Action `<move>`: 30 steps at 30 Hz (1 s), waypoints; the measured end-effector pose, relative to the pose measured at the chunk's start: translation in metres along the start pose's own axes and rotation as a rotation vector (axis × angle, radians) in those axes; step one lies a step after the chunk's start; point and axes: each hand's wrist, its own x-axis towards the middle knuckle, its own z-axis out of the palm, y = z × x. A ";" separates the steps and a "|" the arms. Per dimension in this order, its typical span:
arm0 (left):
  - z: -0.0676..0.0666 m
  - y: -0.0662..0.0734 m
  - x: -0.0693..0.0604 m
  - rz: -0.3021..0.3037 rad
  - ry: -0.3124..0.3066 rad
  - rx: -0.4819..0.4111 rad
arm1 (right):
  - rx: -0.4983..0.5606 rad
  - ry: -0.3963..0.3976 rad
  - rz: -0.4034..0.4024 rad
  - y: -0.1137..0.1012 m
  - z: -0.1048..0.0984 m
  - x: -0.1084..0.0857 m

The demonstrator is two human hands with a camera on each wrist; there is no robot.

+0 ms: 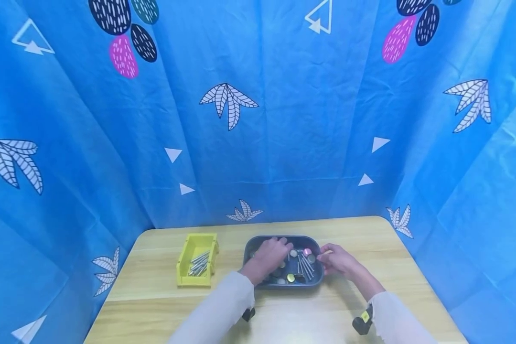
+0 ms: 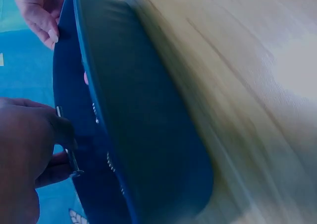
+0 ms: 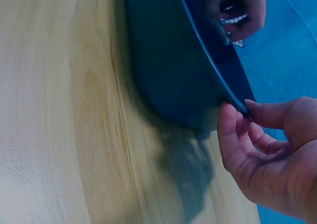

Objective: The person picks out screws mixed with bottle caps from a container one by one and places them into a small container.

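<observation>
A dark blue-grey tray (image 1: 284,286) with rounded corners holds several silver nails (image 1: 305,267) and round flat pieces, among them a pink one (image 1: 307,252) and a gold one (image 1: 290,277). My left hand (image 1: 270,258) reaches into its left half. Between that hand's thumb and fingers is a slim metal nail (image 2: 72,160), its flat head pointing down in the left wrist view; the fingers cover part of it. At the tray's right end, my right hand (image 3: 270,149) pinches the rim (image 3: 218,75) between thumb and fingers.
Left of the tray, a yellow open bin (image 1: 182,260) contains several silver nails (image 1: 199,263). Both stand on a light wooden table (image 1: 155,306). A blue patterned curtain (image 1: 301,143) hangs behind the table and along both sides.
</observation>
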 end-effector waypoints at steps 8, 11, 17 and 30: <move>-0.009 -0.017 -0.019 0.064 0.129 0.111 | 0.002 -0.001 0.008 -0.001 0.000 0.001; -0.010 -0.023 -0.027 0.077 0.146 0.132 | 0.002 0.007 0.012 -0.001 -0.001 0.002; -0.014 -0.032 -0.044 0.066 0.170 0.127 | -0.009 0.015 0.019 0.000 -0.001 0.002; -0.027 -0.060 -0.088 -0.038 0.118 0.068 | -0.016 0.017 0.010 0.003 0.000 0.000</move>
